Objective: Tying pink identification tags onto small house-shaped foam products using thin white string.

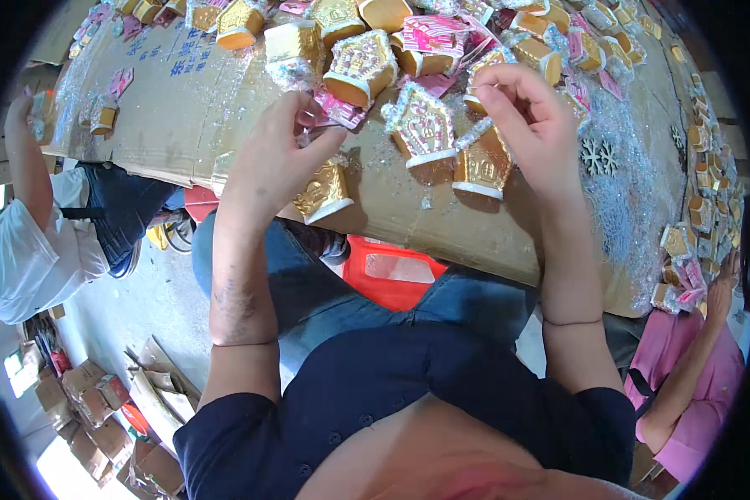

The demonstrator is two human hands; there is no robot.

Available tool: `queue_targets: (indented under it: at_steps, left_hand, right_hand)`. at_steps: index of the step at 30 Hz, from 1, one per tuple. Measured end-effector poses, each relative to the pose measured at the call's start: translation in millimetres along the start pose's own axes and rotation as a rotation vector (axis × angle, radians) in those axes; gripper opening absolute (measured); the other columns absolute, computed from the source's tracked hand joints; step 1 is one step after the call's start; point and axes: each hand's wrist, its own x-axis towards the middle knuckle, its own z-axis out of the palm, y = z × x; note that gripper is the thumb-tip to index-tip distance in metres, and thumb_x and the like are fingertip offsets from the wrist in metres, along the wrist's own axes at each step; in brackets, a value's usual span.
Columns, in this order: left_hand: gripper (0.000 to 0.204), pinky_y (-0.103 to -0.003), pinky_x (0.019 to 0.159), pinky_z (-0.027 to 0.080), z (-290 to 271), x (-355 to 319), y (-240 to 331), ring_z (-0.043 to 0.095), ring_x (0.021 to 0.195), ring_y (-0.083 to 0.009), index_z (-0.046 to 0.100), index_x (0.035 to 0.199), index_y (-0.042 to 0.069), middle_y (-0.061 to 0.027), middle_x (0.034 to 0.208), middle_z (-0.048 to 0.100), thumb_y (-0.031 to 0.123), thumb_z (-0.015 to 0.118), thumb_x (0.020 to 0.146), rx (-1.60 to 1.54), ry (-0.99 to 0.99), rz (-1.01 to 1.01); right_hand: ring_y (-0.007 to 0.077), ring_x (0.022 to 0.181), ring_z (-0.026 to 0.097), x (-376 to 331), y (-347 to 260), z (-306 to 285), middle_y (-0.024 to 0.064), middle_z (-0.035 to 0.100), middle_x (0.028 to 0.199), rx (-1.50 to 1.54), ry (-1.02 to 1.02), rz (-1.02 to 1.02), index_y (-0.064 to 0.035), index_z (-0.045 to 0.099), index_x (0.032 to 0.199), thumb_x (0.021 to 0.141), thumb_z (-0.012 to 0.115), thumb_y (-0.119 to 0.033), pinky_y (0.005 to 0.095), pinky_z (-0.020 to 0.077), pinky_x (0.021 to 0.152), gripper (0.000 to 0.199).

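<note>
Here we are at the near edge, where a small gold house stands on the worktop, sparkly tinsel along its upper edge. Just beside it we have a white-and-gold house, its roof rimmed in fluff, and, below the left hand, a third, plainer gold house.

Over to the right hand: fingers curled, thumb and forefinger nearly meeting above the gold house, and we cannot tell whether a thin strand sits between them. The left hand's thumb and forefinger bend toward each other by a pink card; whether they grip anything, we cannot tell either.

How far along? We'd call it partway: two nearby roofs wear tinsel, while the plainer one shows none on the part we can see. Beyond lies a crowded heap of houses, some trimmed, some apparently bare, so plenty looks left.

Off to the right we spot white snowflakes and loose glitter. The left hand hides part of the plainer house, the heap runs out of view at the top, and the co-worker in pink is cut by the dark rim.
</note>
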Motion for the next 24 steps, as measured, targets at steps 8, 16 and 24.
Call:
queue_targets:
  at_steps: [8, 16, 24]
  left_hand:
    - [0.048, -0.034, 0.079, 0.056, -10, -2, -1, 0.069, 0.088, -0.0195, 0.053, 0.126, 0.003, -0.0139, 0.099, 0.07, 0.012, 0.07, 0.082, -0.233, -0.147, -0.085]
    - [0.052, -0.028, 0.082, 0.052, -28, -7, 5, 0.06, 0.088, -0.0127, 0.053, 0.13, 0.003, -0.0086, 0.104, 0.063, 0.001, 0.071, 0.082, -0.171, -0.204, -0.066]
    - [0.044, -0.034, 0.093, 0.054, -24, -17, 29, 0.067, 0.099, -0.0215, 0.05, 0.131, -0.001, -0.0126, 0.119, 0.059, -0.004, 0.063, 0.09, -0.852, -0.072, 0.072]
  right_hand:
    - [0.0, 0.069, 0.044, 2, -1, 2, -0.0078, 0.054, 0.076, 0.017, 0.06, 0.008, -0.0046, 0.067, 0.104, 0.098, 0.064, -0.012, 0.0185, 0.0342, 0.061, 0.01]
    - [0.0001, 0.07, 0.045, 0, -7, 2, -0.0073, 0.054, 0.077, 0.006, 0.091, -0.003, -0.0043, 0.066, 0.105, 0.098, 0.064, -0.011, 0.0181, 0.0353, 0.062, 0.01]
    - [0.0006, 0.071, 0.049, -6, -24, 2, -0.0048, 0.06, 0.082, -0.007, -0.061, -0.076, -0.0026, 0.068, 0.102, 0.095, 0.067, -0.006, 0.0186, 0.0369, 0.061, 0.008]
